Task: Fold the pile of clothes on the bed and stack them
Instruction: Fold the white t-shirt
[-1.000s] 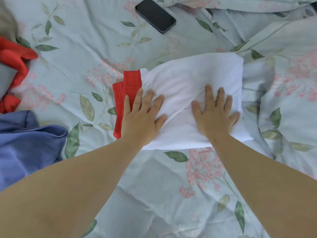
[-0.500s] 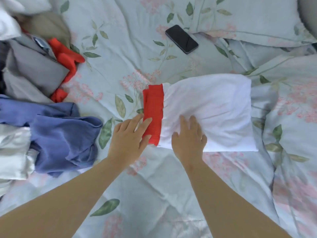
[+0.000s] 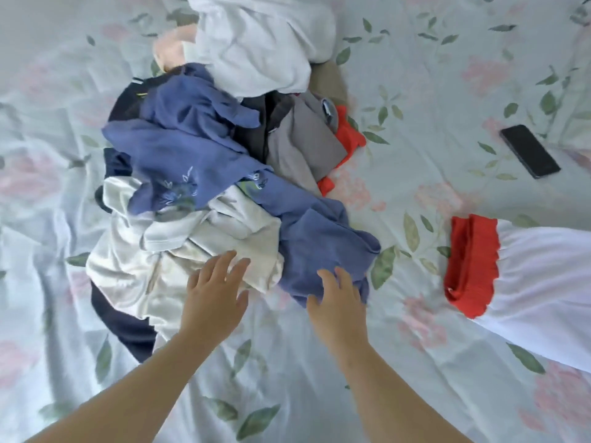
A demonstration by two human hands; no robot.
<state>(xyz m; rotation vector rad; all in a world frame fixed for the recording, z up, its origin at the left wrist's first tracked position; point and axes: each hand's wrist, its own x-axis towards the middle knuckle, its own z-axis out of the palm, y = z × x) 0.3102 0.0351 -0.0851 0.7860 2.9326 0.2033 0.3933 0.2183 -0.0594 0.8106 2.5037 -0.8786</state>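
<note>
A loose pile of clothes (image 3: 204,161) lies on the bed at centre left: a blue garment (image 3: 323,244) on top, a cream one (image 3: 192,247) below it, grey, white, red and dark pieces behind. My left hand (image 3: 214,295) hovers with fingers spread at the cream garment's near edge. My right hand (image 3: 339,302) reaches with straight fingers to the blue garment's near corner. Neither hand holds anything. At the right edge lies the folded stack, a white garment (image 3: 543,276) over a red one (image 3: 470,263).
A black phone (image 3: 529,150) lies on the floral bedsheet (image 3: 415,91) at the far right, beyond the folded stack. Bare sheet stretches between the pile and the stack and in front of my arms.
Both hands left the folded white and red stack and moved left to the pile. The view swung left, so the stack now sits at the right edge.
</note>
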